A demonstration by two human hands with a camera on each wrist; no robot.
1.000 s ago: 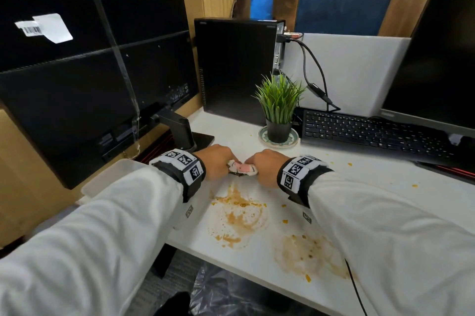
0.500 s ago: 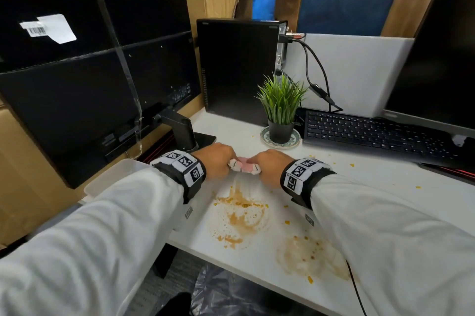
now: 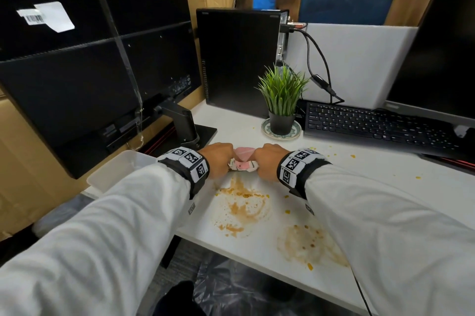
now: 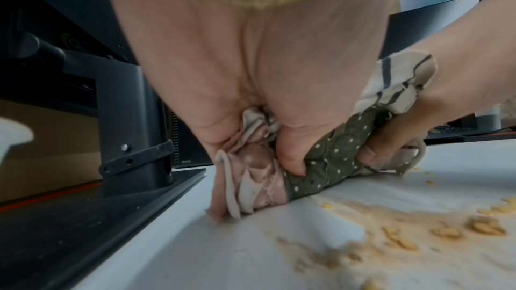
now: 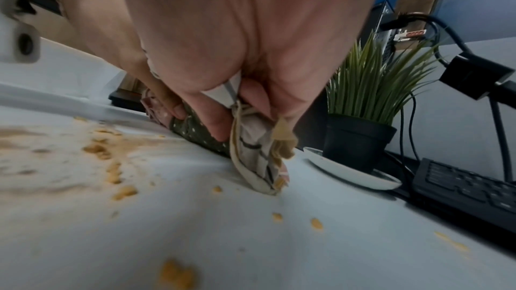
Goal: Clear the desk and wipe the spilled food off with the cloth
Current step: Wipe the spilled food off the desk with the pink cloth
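Observation:
A bunched cloth point(image 3: 243, 161) with pink, striped and green dotted patches lies on the white desk point(image 3: 372, 169), just beyond the spill. My left hand point(image 3: 218, 158) grips its left end point(image 4: 248, 184), fingers curled into the folds. My right hand point(image 3: 268, 161) grips its right end point(image 5: 259, 162), also seen in the left wrist view point(image 4: 390, 140). The cloth touches the desk top. An orange-brown smear point(image 3: 241, 207) with food bits lies just in front of the hands. A second smear point(image 3: 308, 243) lies nearer the desk's front edge.
A potted plant point(image 3: 282, 99) on a saucer stands right behind the hands. A keyboard point(image 3: 380, 122) and a monitor point(image 3: 437, 53) sit at the right, a computer tower point(image 3: 236, 58) behind. Another monitor point(image 3: 90, 71) and a white tray point(image 3: 115, 171) are at the left. Crumbs point(image 3: 352, 156) dot the desk.
Both hands have stayed on the cloth in the same spot; a little more pink cloth shows between them, bunched higher.

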